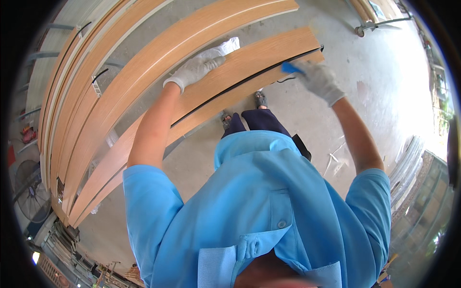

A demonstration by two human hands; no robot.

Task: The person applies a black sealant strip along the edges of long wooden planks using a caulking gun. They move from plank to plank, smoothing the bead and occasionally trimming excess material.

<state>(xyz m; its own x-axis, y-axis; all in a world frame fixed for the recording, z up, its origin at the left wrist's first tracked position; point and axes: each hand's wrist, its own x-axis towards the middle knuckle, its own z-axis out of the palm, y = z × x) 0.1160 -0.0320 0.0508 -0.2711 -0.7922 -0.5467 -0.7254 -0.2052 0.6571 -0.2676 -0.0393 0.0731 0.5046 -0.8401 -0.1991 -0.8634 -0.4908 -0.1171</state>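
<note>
A long wood-grain board crosses in front of me, with a black strip running along its length. My left hand, in a whitish work glove, lies at the board's far edge. Its fingers are closed round a crumpled white cloth, and its thumb points along the board. Over the near edge, close to the board's right end, is my gloved right hand, smeared by motion. It grips a small flat blue tool, perhaps a scraper; its exact kind is too blurred to tell.
Several more wood-grain boards lie beyond and to the left. A fan stands at far left. Grey lengths of material are stacked at right. White scraps lie on the concrete floor. A caster wheel shows at upper right.
</note>
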